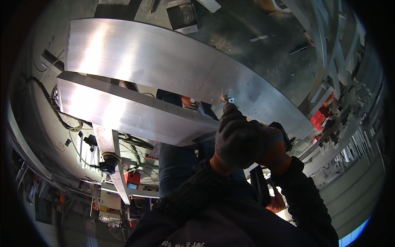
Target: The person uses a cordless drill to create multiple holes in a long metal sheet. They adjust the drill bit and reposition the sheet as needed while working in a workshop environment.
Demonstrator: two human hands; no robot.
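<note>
Both my hands wear dark gloves with orange cuffs and are closed round what looks like a power drill, its body mostly hidden by them. My left hand (236, 138) wraps the front, just behind the slim tip (225, 100). Beside it on the right, my right hand (271, 144) grips the rear, where a dark part of the drill (283, 131) shows. The tip points at a wide, curved, silvery metal panel (164, 53). A small pale ring-like spot (231, 100) lies right by the tip; whether they touch I cannot tell. Small shavings are scattered around it.
A second metal panel (123, 105) lies nearer me, with a narrow gap between. On a metal bar at lower left sits a round dark sander-like tool (109, 161). Cables (61, 117) hang at the left. Beyond the panel is an open box (182, 15); metal strips (325, 37) stand right.
</note>
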